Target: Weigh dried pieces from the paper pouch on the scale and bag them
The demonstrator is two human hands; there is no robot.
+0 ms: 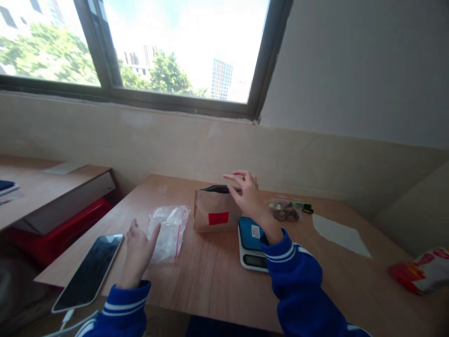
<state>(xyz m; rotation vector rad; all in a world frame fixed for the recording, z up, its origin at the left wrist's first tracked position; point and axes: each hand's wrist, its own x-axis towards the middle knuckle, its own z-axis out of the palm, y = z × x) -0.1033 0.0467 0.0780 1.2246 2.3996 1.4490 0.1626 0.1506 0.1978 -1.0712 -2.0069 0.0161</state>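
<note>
- Paper bag (217,202) with a red label (218,218) stands upright toward the far edge of the table (217,285), near its middle, its mouth parted.
- The right hand (246,193) hangs at the right end of that mouth, thumb and fingers well apart, apparently holding nothing; whether a fingertip touches the rim cannot be told.
- The left hand (136,245) is between the phone (91,267) at the near left corner and the clear plastic bag (170,234), thumb spread wide, other fingers loosely bent, nothing visible in its grasp.
- Beside the paper bag, toward the right edge, the scale (254,261) bears a blue surface (249,236) with a white label; its display reading is illegible.
- As for progress, the work seems partway: the paper bag is already open and upright, but not closed. The clear plastic bag lies flat, seemingly unfilled. What the paper bag contains is hidden, so how much remains is unclear.
</note>
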